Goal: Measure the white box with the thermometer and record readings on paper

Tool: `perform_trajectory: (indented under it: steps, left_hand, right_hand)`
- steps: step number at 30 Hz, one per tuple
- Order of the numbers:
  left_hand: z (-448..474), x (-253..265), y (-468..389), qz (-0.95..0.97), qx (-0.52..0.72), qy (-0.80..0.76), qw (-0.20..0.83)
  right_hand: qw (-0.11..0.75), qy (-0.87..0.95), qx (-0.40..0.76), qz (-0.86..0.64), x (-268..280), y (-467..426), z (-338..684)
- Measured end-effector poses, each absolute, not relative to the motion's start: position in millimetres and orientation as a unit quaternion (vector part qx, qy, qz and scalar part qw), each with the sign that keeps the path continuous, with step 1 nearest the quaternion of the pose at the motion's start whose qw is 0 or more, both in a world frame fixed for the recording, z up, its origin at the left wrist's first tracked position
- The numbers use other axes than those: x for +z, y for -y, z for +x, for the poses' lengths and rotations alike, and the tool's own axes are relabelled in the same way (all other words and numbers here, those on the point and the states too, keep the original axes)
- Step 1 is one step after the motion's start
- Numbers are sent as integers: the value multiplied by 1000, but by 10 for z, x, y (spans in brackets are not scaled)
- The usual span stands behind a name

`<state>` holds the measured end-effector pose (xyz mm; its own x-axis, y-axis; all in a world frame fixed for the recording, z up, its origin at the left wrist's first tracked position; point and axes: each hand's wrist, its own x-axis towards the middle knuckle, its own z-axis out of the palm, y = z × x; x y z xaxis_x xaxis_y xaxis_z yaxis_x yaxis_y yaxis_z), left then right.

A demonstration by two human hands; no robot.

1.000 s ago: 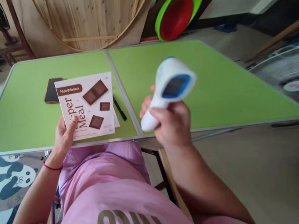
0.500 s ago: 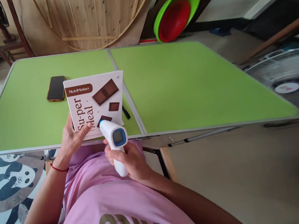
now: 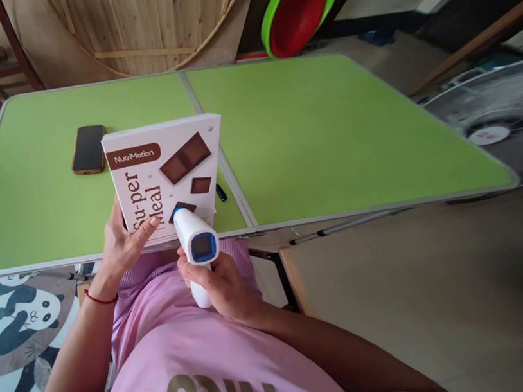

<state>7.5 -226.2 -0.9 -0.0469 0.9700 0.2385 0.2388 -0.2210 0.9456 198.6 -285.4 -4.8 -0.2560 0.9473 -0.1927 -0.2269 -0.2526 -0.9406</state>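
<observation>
My left hand (image 3: pixel 126 238) grips the lower left corner of a white box (image 3: pixel 153 185) with chocolate pieces printed on it, thumb on the front and fingers behind. The box is tilted up at the near edge of the green table, its printed face toward me. In my right hand (image 3: pixel 223 286) is a white infrared thermometer (image 3: pixel 193 231) with a blue-rimmed screen, held by its handle. Its blue nose points at the lower part of the box, close to the face; whether they touch I cannot tell. A dark pen-like object (image 3: pixel 221 192) shows partly behind the box.
A phone (image 3: pixel 88 149) lies on the green folding table (image 3: pixel 322 142), left of the box. Behind the table lean a round wooden board (image 3: pixel 154 23) and green and red basins (image 3: pixel 299 15). A fan (image 3: pixel 490 131) stands at the right.
The box has come slightly nearer and tips a little more upright. The thermometer has shifted slightly left, its screen now darker. My view has moved a little, so the table sits higher.
</observation>
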Motion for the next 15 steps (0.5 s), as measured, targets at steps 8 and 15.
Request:
perform_trajectory:
  steps: [8,15]
  left_hand:
    - [78,2,2269,590,513,-505,366]
    - [68,5,2270,589,512,-512,358]
  right_hand:
    - [432,428,663,-436,-34,2826,1982]
    - [418,435,669,-434,-4,2824,1989]
